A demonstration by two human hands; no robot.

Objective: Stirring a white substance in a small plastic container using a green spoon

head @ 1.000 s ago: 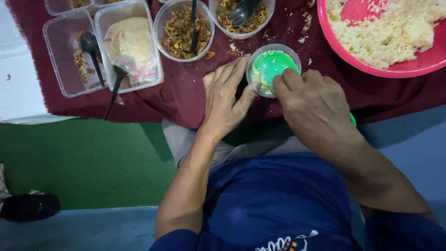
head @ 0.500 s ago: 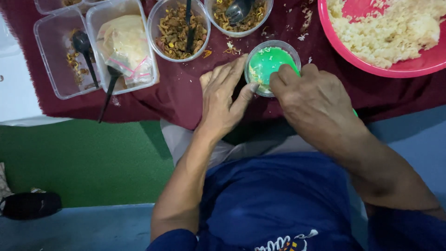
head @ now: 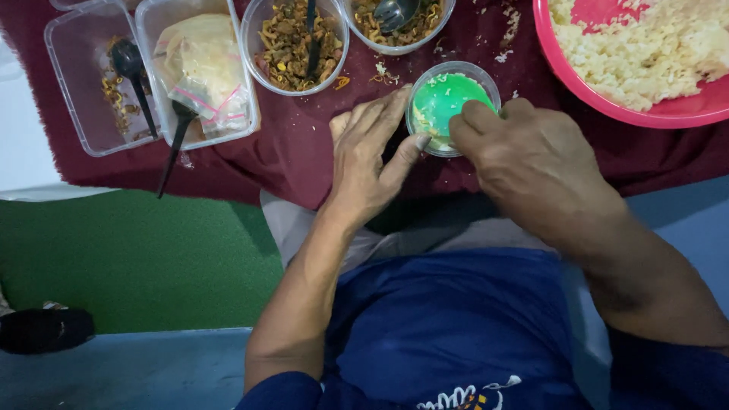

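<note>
we work over a dark red cloth, and everything below is placed from the small clear cup near its front edge. the cup has a green inside with a few rice grains stuck to it.

largest first: the pink bowl to the right of the cup holds loose yellowish rice, pushed mostly to its far side. far to the left of the cup sit two clear rectangular tubs — the nearer tub holds a plastic bag of something pale with a black spoon hanging out over its front wall, the farther tub has only scraps of noodle and another black spoon. just beyond and left of the cup, a round clear bowl is full of brown fried noodles; another round bowl straight beyond the cup holds noodles and a dark spoon.

our left hand lies flat beside the cup, fingers spread and the thumb tip pressed to its rim — steadying, not gripping. our right hand curls over the cup's near right edge, fingers pressing into it; whether they pinch anything we cannot tell. to do this well we judge the left thumb should brace firmly so the cup doesn't tip or skid on the cloth.
</note>
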